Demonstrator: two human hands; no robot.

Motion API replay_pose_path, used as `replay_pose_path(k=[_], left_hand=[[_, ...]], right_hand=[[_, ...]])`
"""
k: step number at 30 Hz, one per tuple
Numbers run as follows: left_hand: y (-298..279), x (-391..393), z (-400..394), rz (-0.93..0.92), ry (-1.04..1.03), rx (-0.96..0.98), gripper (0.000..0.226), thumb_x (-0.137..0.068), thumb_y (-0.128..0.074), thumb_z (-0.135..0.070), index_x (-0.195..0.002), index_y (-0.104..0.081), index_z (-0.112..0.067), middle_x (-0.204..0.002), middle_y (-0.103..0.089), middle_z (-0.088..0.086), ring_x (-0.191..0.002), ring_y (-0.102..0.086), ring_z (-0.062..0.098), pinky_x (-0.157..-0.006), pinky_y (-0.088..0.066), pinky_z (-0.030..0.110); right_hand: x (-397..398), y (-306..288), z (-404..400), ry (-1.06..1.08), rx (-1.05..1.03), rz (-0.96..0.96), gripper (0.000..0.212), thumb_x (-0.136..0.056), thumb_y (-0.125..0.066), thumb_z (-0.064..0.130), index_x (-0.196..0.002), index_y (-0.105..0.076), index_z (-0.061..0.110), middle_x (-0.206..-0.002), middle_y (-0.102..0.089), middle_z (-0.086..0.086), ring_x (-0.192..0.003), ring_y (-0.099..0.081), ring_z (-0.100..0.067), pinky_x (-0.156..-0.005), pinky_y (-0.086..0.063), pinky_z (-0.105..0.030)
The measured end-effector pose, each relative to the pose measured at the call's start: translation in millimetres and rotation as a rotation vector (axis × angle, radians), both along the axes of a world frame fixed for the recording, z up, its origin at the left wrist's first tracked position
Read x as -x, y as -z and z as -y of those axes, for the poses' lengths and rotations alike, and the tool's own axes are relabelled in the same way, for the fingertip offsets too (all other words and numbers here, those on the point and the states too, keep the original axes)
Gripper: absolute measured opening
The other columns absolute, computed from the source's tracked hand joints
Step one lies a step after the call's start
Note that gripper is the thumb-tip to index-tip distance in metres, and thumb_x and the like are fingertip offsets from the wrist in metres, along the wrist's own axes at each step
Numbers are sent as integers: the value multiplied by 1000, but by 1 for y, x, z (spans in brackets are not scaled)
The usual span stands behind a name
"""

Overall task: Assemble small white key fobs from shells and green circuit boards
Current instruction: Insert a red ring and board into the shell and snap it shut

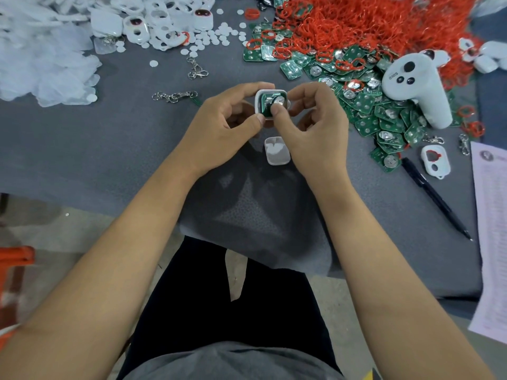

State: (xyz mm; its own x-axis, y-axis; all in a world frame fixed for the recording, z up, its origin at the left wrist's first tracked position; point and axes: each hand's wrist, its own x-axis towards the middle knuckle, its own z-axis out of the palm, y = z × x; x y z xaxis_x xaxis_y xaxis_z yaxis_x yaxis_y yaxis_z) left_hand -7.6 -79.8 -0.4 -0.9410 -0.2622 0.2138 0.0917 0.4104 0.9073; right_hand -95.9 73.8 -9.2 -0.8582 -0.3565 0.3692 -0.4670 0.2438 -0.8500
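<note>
My left hand (227, 122) grips a white key fob shell (259, 96) by its left side, thumb at the lower corner. A green circuit board (267, 101) with a silver coin cell lies inside the shell. My right hand (310, 124) pinches the shell's right side and its thumb presses on the board. A second white shell half (277, 150) lies flat on the grey table just below my hands. A heap of green circuit boards (365, 105) spreads to the right. White shells (153, 20) are piled at the back left.
Red rubber rings (370, 20) heap at the back right. A white controller (414, 86) lies on the boards. A black pen (436, 198), a paper sheet (491, 215), a lone shell (436, 161), metal clasps (175, 96), white discs (219, 37) and plastic bags (41, 58) lie around.
</note>
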Motion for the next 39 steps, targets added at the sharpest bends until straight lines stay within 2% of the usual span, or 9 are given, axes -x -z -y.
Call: replay_pose_path(k=[5,12,16,22,28,33,37,39], left_hand=[[0,0,-1,16,8,9,42,-101,-61,-6,-142,-59,-14,-112,-77,6,-104,-72,25,-98,-57,42],[-1,-1,-2,22,5,-5,41,-100,-60,-4,-141,-58,-12,-112,-76,7,-99,-71,23,-96,-57,44],[-1,0,-2,21,6,-1,41,-101,-61,-6,-141,-58,-14,-112,-76,8,-101,-69,31,-95,-55,50],[-1,-1,-2,21,7,13,42,-101,-63,-11,-142,-59,-17,-104,-77,2,-94,-70,30,-90,-56,50],[-1,0,-3,16,17,20,42,-101,-62,-8,-141,-58,-15,-107,-76,6,-96,-69,32,-90,-56,49],[1,1,-2,15,18,46,42,-101,-61,-11,-141,-59,-19,-100,-76,5,-89,-66,38,-84,-55,50],[3,2,-2,15,7,48,44,-99,-60,-13,-142,-58,-23,-96,-74,5,-85,-65,38,-81,-56,46],[4,3,-1,16,-3,48,45,-98,-60,-13,-142,-58,-26,-95,-73,5,-85,-65,38,-82,-55,49]], right_hand=[[3,3,1,13,-25,-9,15,-89,-78,27,-98,-70,19,-86,-68,5,-73,-57,-6,-68,-45,-21],[2,1,1,26,-20,-21,12,-89,-77,26,-97,-74,18,-83,-70,3,-74,-61,-7,-68,-47,-20],[0,1,2,61,-3,-34,12,-87,-78,27,-94,-75,18,-80,-70,4,-70,-59,-4,-66,-46,-17],[-3,-1,2,76,23,-61,11,-86,-76,26,-92,-76,16,-79,-70,4,-70,-61,-7,-65,-50,-25],[-3,-2,3,91,-7,-49,12,-85,-76,27,-92,-76,17,-80,-72,5,-72,-65,-10,-68,-56,-36],[-3,-2,2,79,-1,-52,10,-84,-77,23,-90,-76,15,-77,-71,5,-69,-65,-8,-65,-55,-29],[-2,-1,2,70,9,-64,10,-84,-78,23,-90,-75,16,-76,-69,6,-65,-60,-4,-61,-47,-21],[-4,0,2,66,18,-78,9,-84,-78,23,-89,-75,16,-75,-68,5,-65,-59,-5,-61,-45,-19]])
